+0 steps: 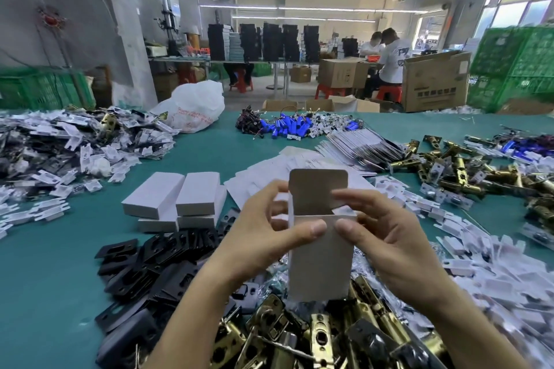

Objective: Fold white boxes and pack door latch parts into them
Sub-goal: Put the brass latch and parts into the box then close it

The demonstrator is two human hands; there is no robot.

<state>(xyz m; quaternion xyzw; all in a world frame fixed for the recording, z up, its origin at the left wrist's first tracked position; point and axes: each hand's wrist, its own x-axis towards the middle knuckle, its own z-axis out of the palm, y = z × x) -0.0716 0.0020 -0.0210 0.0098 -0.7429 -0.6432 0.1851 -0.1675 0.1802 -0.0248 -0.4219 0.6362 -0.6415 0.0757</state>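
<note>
I hold a white box [319, 263] upright in mid-air, its top flap standing open. My left hand [263, 231] grips its left side with the thumb on the front panel. My right hand [386, 234] grips the right side, thumb on the front and fingers reaching over the open top. Brass door latches [317, 335] lie heaped right below the box. Black strike plates [156, 260] are piled to the lower left. Closed white boxes [177, 198] are stacked on the teal table [51, 278] at centre left. Flat unfolded box blanks [269, 171] lie behind the held box.
More brass latches [455, 168] lie at the right. Small bagged parts [491, 272] spread along the right, with another heap [69, 141] at the far left. Blue cylinders with wires [287, 126] and a white plastic bag [192, 108] sit at the back. Two people work beyond the table.
</note>
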